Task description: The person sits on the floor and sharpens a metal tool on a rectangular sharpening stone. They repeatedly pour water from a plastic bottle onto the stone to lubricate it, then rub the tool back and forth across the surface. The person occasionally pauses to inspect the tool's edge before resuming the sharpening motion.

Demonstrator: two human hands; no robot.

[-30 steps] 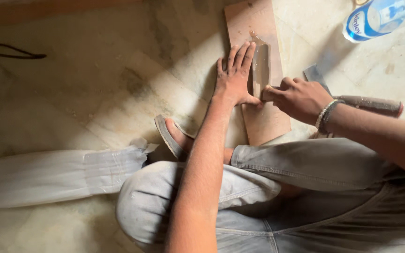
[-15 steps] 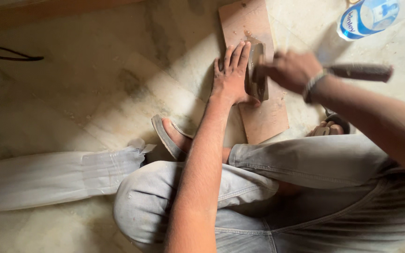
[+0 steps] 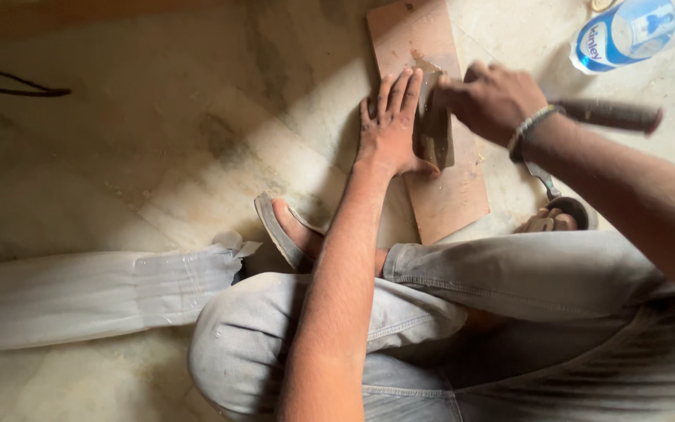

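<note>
My left hand [image 3: 388, 129] lies flat on a long wooden board [image 3: 447, 195] on the floor, fingers stretched out beside a dark flat blade-like piece [image 3: 435, 133]. Its thumb touches the near end of that piece. My right hand [image 3: 490, 101] is closed at the far end of the dark piece, gripping a tool whose round brown handle [image 3: 611, 116] sticks out to the right past my wrist. A beaded band sits on that wrist. Whether the dark piece is the tool's own blade, I cannot tell.
I sit on a dusty stone floor [image 3: 158, 133] with my knees bent. A sandalled foot [image 3: 291, 230] lies left of the board, another foot [image 3: 552, 219] to its right. A blue-labelled plastic bottle [image 3: 623, 31] lies at the top right. A dark cable [image 3: 17, 86] crosses the far left.
My right hand has slid with the tool from near my left thumb up the board to the far end of the dark piece. My left hand has stayed flat on the board.
</note>
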